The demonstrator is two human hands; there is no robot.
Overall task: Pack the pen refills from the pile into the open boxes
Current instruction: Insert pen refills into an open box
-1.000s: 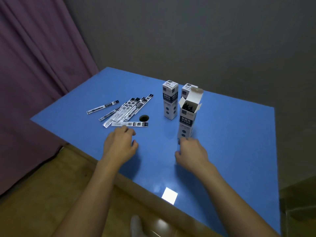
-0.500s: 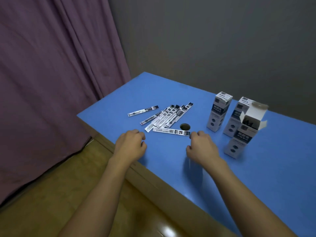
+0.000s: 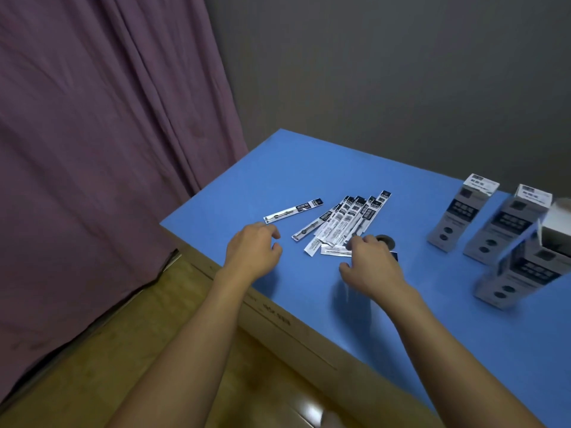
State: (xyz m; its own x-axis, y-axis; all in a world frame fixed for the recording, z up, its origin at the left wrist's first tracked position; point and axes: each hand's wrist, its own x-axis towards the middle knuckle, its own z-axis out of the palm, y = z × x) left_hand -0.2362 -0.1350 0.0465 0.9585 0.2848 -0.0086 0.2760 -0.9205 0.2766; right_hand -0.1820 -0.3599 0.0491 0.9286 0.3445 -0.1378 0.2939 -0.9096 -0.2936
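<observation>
A pile of pen refills [image 3: 349, 217] in white and black sleeves lies fanned on the blue table [image 3: 309, 168]. One refill [image 3: 293, 210] lies apart to the pile's left, and another [image 3: 332, 250] lies crosswise at its near edge. My right hand [image 3: 369, 265] is over that crosswise refill, fingertips down on it and thumb spread apart. My left hand [image 3: 253, 250] hangs loosely curled near the single refill, holding nothing. An open box [image 3: 525, 268] stands at the right, its flap up and blurred.
Two closed boxes [image 3: 463, 211] [image 3: 506, 225] stand upright behind the open one. A round hole [image 3: 386, 240] in the tabletop shows just beyond my right hand. A purple curtain [image 3: 108, 149] hangs at the left, beyond the table's near left edge.
My right hand left the open box and moved left to the crosswise refill. The view swung left, so the boxes now sit at the right edge. My left hand stayed near the pile.
</observation>
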